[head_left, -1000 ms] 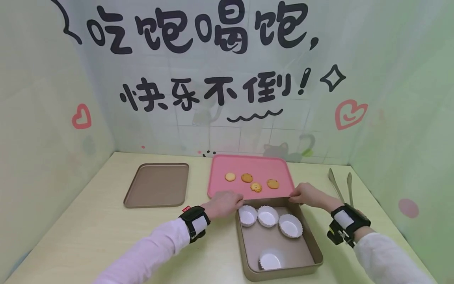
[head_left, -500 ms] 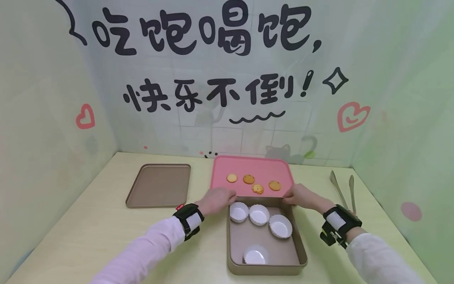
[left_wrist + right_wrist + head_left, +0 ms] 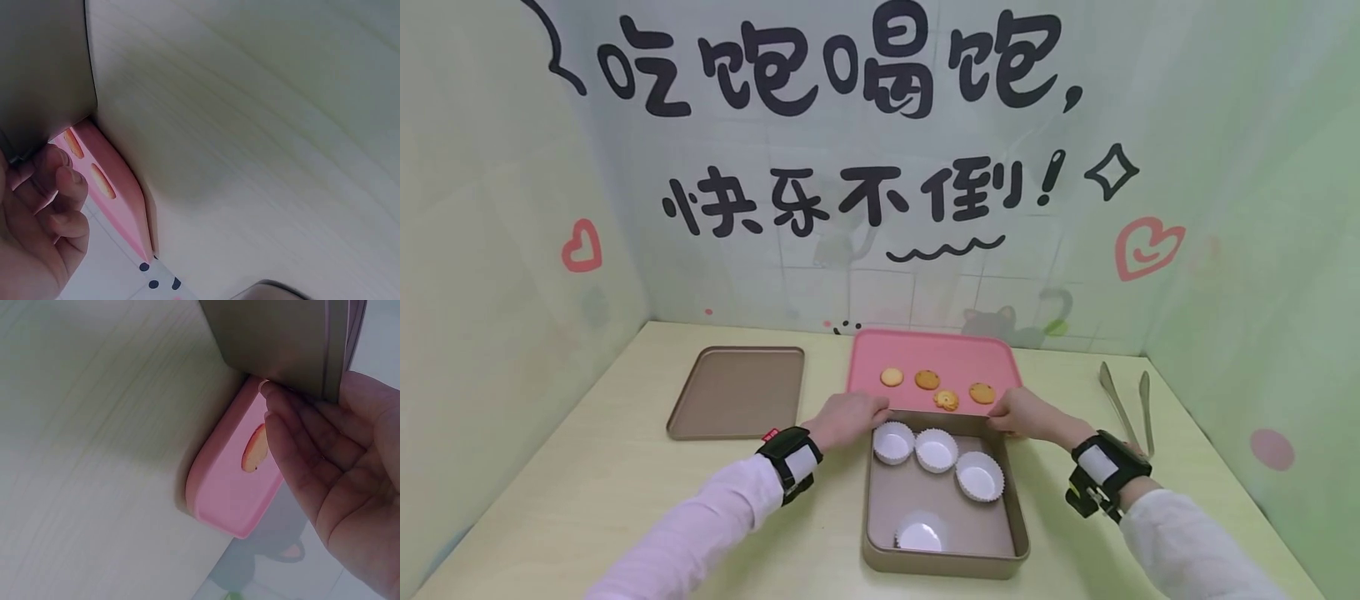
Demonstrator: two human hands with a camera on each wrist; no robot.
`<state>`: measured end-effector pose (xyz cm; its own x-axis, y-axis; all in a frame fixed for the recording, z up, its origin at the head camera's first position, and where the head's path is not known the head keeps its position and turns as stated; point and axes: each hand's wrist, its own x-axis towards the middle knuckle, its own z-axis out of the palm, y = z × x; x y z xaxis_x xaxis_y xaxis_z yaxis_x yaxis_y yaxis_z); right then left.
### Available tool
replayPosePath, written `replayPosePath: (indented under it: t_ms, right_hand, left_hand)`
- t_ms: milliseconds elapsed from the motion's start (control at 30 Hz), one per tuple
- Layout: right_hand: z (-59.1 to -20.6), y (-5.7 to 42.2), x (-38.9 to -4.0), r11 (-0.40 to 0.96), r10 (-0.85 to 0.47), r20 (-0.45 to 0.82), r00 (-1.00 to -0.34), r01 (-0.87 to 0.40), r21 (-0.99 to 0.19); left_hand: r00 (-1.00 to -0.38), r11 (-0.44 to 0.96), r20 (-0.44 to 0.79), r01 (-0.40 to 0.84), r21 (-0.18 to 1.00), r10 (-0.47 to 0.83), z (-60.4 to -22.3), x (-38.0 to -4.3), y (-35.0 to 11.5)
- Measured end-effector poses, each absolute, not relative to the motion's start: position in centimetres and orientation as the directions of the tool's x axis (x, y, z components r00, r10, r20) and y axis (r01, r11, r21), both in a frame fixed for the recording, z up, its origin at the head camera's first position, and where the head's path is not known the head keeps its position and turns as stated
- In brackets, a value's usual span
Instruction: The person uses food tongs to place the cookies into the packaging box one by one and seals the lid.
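The left hand (image 3: 847, 419) grips the far left corner of the pan (image 3: 951, 512), and the right hand (image 3: 1033, 414) grips its far right corner, fingers against the outer wall. The pan stands upright over the near part of the table (image 3: 820, 542), with four white cups (image 3: 980, 477) inside: three toward the far end, one by the near wall. Just behind is the pink tray (image 3: 940, 350), bearing four cookies (image 3: 927, 380); whether pan and tray touch is hard to tell. The brown tray (image 3: 737, 392) lies left, the tongs (image 3: 1145, 392) right.
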<state>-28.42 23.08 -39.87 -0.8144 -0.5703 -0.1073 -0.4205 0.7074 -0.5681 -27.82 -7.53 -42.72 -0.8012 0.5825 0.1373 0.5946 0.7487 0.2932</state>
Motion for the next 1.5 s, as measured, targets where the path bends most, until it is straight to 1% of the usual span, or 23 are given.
replayPosePath:
  t_ms: [233, 533, 900, 1100, 1200, 1367, 1500]
  right_hand:
    - [-40.0, 22.2, -28.6, 0.690, -0.607, -0.064, -0.792, -0.486, -0.536]
    - [-40.1, 21.3, -28.6, 0.692, -0.628, -0.049, -0.777, -0.528, -0.493]
    - [-39.9, 20.7, -28.5, 0.722, -0.595, -0.066, -0.801, -0.497, -0.481]
    - [-40.1, 21.1, -28.4, 0.720, -0.582, -0.057, -0.811, -0.481, -0.501]
    - [-40.3, 21.5, -28.3, 0.721, -0.569, -0.056, -0.820, -0.465, -0.513]
    - [-40.4, 21.8, -28.4, 0.739, -0.549, -0.068, -0.833, -0.445, -0.506]
    - [-40.2, 21.2, -28.7, 0.732, -0.560, -0.066, -0.826, -0.456, -0.506]
  left_hand:
    - [-0.809, 0.754, 0.140, 0.584, 0.301, 0.571, -43.0, -28.0, -8.4]
    - [-0.818, 0.759, 0.148, 0.571, 0.312, 0.555, -43.2, -28.2, -9.3]
    - [-0.825, 0.755, 0.160, 0.562, 0.339, 0.542, -43.3, -28.0, -9.7]
    - [-0.873, 0.801, 0.128, 0.484, 0.353, 0.470, -43.3, -27.8, -9.4]
    - [-0.900, 0.815, 0.098, 0.428, 0.390, 0.426, -43.2, -27.3, -9.1]
    - [-0.915, 0.815, 0.058, 0.382, 0.435, 0.398, -43.1, -26.1, -9.0]
    - [-0.930, 0.838, 0.056, 0.352, 0.417, 0.363, -43.1, -25.1, -9.5]
